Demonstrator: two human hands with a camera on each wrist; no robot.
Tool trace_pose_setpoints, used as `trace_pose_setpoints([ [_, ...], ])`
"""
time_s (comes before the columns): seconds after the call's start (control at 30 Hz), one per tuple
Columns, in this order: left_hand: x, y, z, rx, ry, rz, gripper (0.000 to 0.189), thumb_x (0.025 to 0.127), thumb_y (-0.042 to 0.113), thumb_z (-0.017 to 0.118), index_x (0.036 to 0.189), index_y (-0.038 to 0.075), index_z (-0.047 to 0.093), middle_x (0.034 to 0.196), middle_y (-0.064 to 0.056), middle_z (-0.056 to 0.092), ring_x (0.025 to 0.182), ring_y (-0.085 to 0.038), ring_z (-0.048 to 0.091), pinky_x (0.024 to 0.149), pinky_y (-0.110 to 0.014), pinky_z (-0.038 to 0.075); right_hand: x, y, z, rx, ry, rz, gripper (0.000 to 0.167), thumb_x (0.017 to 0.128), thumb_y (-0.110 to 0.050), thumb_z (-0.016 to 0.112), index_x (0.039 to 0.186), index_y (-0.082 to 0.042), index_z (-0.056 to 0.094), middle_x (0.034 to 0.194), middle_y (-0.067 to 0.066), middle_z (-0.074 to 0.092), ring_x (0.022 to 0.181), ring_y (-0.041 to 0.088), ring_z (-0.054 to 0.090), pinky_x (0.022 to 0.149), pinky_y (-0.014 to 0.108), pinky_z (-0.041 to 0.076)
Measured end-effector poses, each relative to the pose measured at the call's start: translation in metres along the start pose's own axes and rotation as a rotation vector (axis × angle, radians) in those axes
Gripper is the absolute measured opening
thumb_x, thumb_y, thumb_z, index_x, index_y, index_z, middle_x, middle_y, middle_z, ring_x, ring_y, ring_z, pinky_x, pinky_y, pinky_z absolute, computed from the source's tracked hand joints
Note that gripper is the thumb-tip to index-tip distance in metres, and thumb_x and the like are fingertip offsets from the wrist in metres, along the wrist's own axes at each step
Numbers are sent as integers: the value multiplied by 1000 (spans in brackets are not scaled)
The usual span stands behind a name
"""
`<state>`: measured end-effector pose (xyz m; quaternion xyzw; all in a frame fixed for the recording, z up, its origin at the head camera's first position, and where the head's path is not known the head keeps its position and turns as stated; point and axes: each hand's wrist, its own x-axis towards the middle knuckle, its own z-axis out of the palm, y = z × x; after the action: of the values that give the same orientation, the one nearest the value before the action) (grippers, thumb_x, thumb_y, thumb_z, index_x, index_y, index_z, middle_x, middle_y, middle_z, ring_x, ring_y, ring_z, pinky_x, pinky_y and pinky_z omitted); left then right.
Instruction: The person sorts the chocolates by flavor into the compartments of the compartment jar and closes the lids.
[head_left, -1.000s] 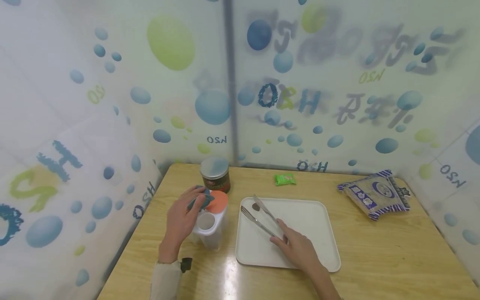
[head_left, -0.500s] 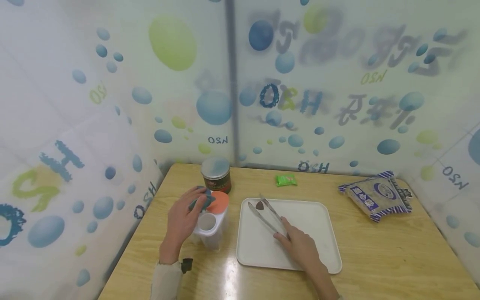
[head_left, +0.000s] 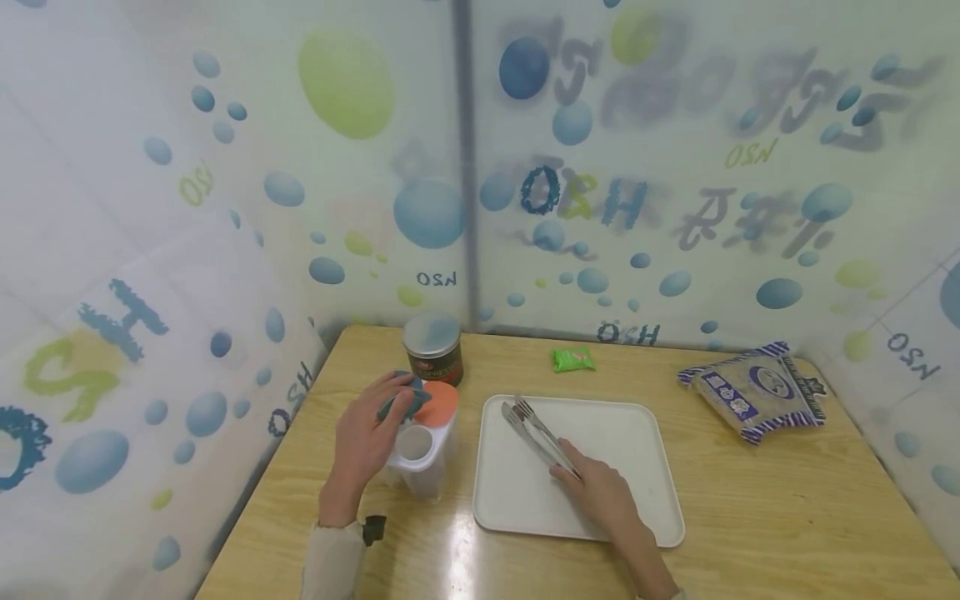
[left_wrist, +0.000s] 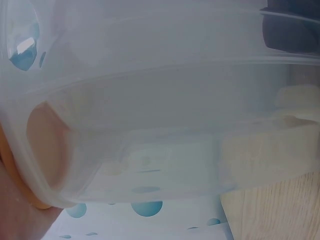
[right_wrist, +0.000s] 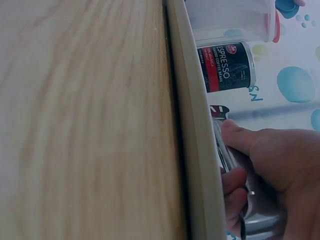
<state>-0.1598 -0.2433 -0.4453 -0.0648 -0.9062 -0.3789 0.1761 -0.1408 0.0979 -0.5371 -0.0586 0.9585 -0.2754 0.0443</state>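
Observation:
In the head view, my left hand point(head_left: 365, 433) holds a teal lid point(head_left: 401, 406) at the top of a clear plastic container point(head_left: 423, 475). Beside that lid is an orange lid point(head_left: 438, 406), and one round opening nearer me has no lid. My right hand point(head_left: 600, 492) grips metal tongs point(head_left: 551, 446), one arm fork-tipped and the other flat. Their tips come together over a white tray point(head_left: 630, 533), around a small dark brown piece. From the right wrist camera, this looks like a dark wrapped piece point(right_wrist: 219, 111) with white lettering at the tips. The left wrist view is mostly translucent container wall point(left_wrist: 150, 100).
Behind the container stands an espresso coffee can point(head_left: 432, 350). A small green packet point(head_left: 573, 359) lies beyond the tray. To the right is a blue-and-white striped bag point(head_left: 753, 392) on the wooden table point(head_left: 795, 517). Patterned curtains point(head_left: 637, 150) surround the table.
The right hand has turned the tongs over, so the fork arm is now on the right. Their arms have closed in around the brown piece. The left hand stays in place.

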Motion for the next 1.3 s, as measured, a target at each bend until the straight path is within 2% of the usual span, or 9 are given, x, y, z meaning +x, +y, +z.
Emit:
trace_pose_setpoints([
  [0.1,0,0,0,-4,5,6,36,103,37,52,124,15,72,140,-7,62,136,-31,52,108,-59,42,-1,1,2,30,-10,9,57,98,-43,58,147,-16,51,137,13,63,97,22,68,84,48,56],
  [0.17,0,-1,0,-4,6,5,36,103,37,53,124,14,71,140,-8,62,136,-32,52,108,-59,42,-2,2,2,48,-14,16,56,98,-43,58,147,-16,51,138,13,63,98,22,68,87,50,55],
  [0.33,0,-1,0,2,-2,2,37,104,38,52,127,16,69,143,-10,59,136,-34,52,106,-61,42,-4,1,0,80,0,15,56,98,-44,59,146,-17,52,136,13,64,87,16,60,81,46,54],
  [0.57,0,0,-1,-7,-5,5,37,103,37,52,129,16,68,143,-11,59,136,-36,51,106,-63,41,-10,-7,-7,128,36,-28,57,98,-45,59,147,-19,51,139,10,62,95,14,63,90,48,55],
  [0.67,0,0,-1,-4,-7,6,37,104,37,51,129,16,69,143,-11,59,136,-35,51,106,-63,41,-13,-14,-13,158,48,-51,56,98,-45,59,147,-19,50,140,9,62,104,20,68,93,48,54],
  [0.9,0,0,-1,-1,3,7,38,103,37,52,127,13,69,140,-9,62,136,-33,52,107,-60,42,-20,-27,-23,193,83,-115,51,98,-43,59,145,-23,54,132,1,68,88,5,60,81,33,55],
  [1.1,0,-1,-1,2,4,13,38,104,37,51,127,12,69,140,-7,62,137,-31,52,108,-59,41,-21,-31,-25,159,62,-100,53,98,-43,60,146,-21,53,127,2,70,94,13,67,85,38,56],
  [1.23,0,-1,0,0,7,11,37,104,36,51,127,13,69,139,-6,63,137,-30,52,108,-59,41,-22,-28,-23,117,-8,-58,56,96,-45,62,146,-22,53,91,-1,71,75,10,61,67,29,51],
  [1.3,1,-1,0,-1,2,8,38,104,37,52,127,14,69,140,-6,62,137,-30,51,109,-59,41,-23,-24,-23,102,-47,-37,57,95,-46,63,146,-24,52,73,-6,55,62,5,43,56,25,38],
])
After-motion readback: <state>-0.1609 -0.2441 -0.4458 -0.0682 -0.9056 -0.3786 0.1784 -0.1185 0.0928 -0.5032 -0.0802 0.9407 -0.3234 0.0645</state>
